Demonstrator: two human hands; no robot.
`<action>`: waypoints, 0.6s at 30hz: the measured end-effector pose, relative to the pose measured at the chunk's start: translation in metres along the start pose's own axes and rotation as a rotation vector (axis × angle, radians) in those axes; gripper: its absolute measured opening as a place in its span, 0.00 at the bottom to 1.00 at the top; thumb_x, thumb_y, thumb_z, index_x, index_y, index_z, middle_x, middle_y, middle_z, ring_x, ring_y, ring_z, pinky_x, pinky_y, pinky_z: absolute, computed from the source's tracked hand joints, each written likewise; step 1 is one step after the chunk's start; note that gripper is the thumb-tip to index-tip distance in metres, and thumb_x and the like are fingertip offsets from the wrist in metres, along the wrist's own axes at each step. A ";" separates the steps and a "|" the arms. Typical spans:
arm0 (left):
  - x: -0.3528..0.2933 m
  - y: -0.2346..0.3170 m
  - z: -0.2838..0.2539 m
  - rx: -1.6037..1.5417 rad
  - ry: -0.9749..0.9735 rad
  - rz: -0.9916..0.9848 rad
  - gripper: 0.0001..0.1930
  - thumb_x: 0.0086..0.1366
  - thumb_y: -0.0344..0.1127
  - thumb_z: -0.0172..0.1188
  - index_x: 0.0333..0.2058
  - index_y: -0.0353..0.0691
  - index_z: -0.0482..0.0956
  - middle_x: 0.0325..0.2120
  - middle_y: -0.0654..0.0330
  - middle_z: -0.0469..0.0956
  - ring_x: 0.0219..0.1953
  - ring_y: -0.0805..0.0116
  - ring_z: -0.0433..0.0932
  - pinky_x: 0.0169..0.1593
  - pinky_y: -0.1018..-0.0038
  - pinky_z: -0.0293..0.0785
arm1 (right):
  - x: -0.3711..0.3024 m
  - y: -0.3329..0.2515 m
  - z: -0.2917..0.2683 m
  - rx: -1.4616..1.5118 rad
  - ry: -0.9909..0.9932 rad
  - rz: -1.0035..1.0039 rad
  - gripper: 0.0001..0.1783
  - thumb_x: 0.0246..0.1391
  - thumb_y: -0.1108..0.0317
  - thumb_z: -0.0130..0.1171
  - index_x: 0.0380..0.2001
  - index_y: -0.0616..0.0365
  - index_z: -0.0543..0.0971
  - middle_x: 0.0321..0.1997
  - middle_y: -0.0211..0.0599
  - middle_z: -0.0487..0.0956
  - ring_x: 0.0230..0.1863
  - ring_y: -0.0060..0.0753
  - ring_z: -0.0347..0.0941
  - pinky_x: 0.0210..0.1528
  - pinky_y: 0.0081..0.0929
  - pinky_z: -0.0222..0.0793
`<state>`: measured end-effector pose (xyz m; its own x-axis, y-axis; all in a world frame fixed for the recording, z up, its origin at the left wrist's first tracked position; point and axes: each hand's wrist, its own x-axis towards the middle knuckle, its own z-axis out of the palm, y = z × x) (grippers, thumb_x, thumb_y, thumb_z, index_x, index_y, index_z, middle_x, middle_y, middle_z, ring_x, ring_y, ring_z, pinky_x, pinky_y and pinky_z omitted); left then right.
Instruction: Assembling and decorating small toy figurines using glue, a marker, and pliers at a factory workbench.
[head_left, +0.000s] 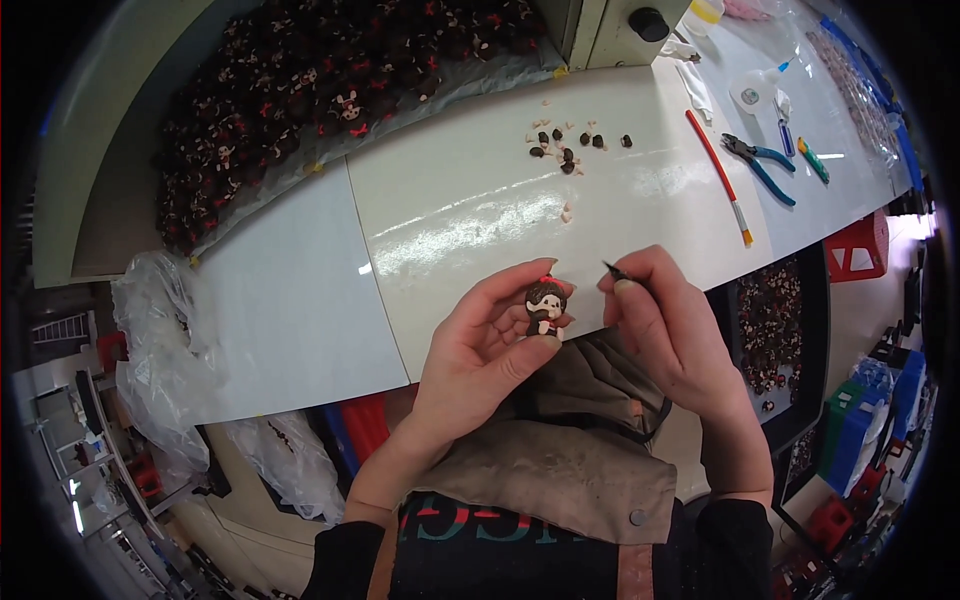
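My left hand (478, 345) holds a small monkey-like figurine (545, 303) between thumb and fingers, over the table's near edge. The figurine has dark brown hair, a pale face and a red bow on top. Just to its right, my right hand (660, 325) is closed in a pinch on a small dark pointed piece (614, 272), apart from the figurine. Most of that piece is hidden by my fingers, so I cannot tell its kind. Farther up the table lie several small dark brown parts (568, 156) among tiny pale parts (567, 212).
A heap of brown figurines (300, 90) fills the far left. Toward the right lie a red-handled brush (715, 160), blue-handled pliers (765, 160) and a white squeeze bottle (750, 93). Clear plastic bags (160, 340) hang at left; a dark tray of small parts (735, 335) stands at lower right.
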<state>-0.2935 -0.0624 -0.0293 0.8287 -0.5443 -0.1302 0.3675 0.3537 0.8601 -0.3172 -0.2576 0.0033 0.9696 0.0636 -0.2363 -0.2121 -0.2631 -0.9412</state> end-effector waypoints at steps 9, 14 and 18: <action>-0.003 -0.001 -0.002 -0.007 0.000 -0.024 0.26 0.60 0.25 0.57 0.56 0.33 0.59 0.47 0.57 0.70 0.48 0.73 0.70 0.54 0.77 0.67 | 0.005 -0.003 0.003 -0.484 -0.025 -0.366 0.07 0.53 0.74 0.52 0.37 0.58 0.71 0.30 0.41 0.76 0.30 0.47 0.74 0.31 0.31 0.69; -0.003 -0.004 -0.002 -0.034 0.013 -0.008 0.26 0.59 0.23 0.57 0.56 0.33 0.60 0.43 0.60 0.71 0.46 0.76 0.71 0.53 0.79 0.67 | 0.006 -0.009 0.006 -0.559 -0.033 -0.345 0.07 0.52 0.73 0.54 0.36 0.56 0.71 0.29 0.40 0.76 0.30 0.47 0.74 0.30 0.33 0.70; -0.002 -0.003 -0.001 -0.016 0.014 -0.014 0.26 0.59 0.23 0.57 0.56 0.33 0.61 0.42 0.61 0.72 0.45 0.76 0.71 0.52 0.79 0.67 | 0.008 -0.009 0.006 -0.627 -0.026 -0.363 0.07 0.51 0.72 0.55 0.35 0.56 0.71 0.29 0.39 0.76 0.29 0.46 0.75 0.29 0.33 0.70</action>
<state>-0.2960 -0.0614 -0.0325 0.8293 -0.5386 -0.1489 0.3856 0.3587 0.8501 -0.3086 -0.2493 0.0087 0.9609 0.2722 0.0516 0.2397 -0.7235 -0.6473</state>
